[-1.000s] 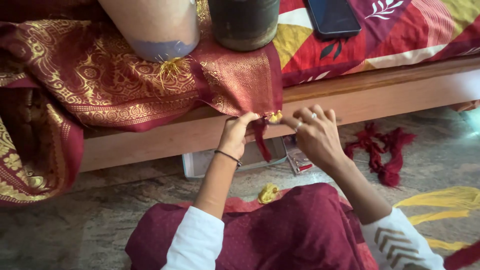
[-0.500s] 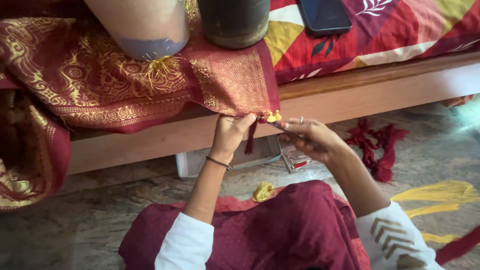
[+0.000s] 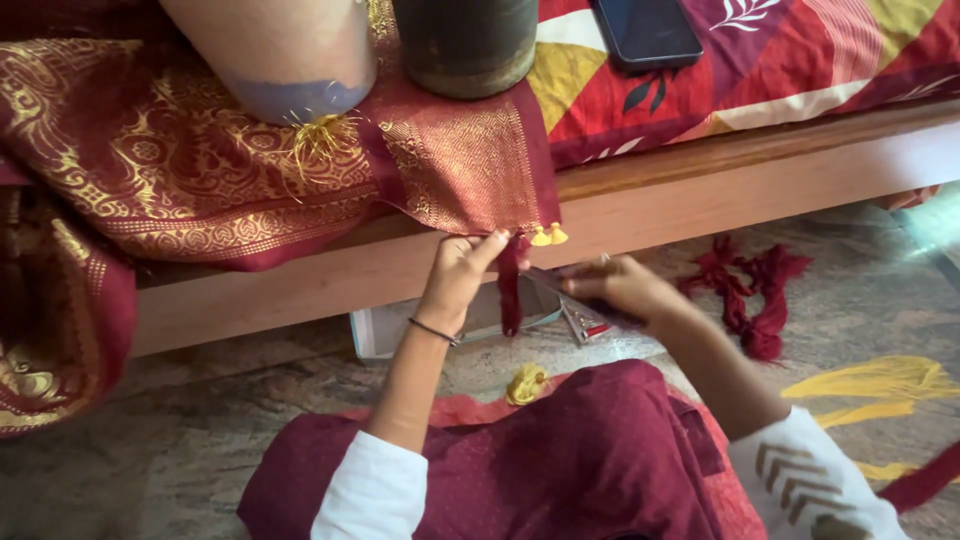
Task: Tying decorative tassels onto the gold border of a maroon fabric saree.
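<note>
Left hand (image 3: pixel 462 272) raised to the hanging corner of the maroon and gold sari (image 3: pixel 300 170), fingers pinched on a bunch of maroon threads (image 3: pixel 510 285) that dangles from the hem. Two small yellow tassels (image 3: pixel 547 236) sit on that hem just beside the pinch. Right hand (image 3: pixel 612 287) held low beside the threads, fingers drawn together; whether it grips anything, cannot tell. Sari lies draped over the bed edge (image 3: pixel 700 200). On the bed: dark cylindrical pot (image 3: pixel 465 45), phone (image 3: pixel 646 32). On the floor: loose maroon thread bundle (image 3: pixel 750 295), yellow thread clump (image 3: pixel 526 382)
</note>
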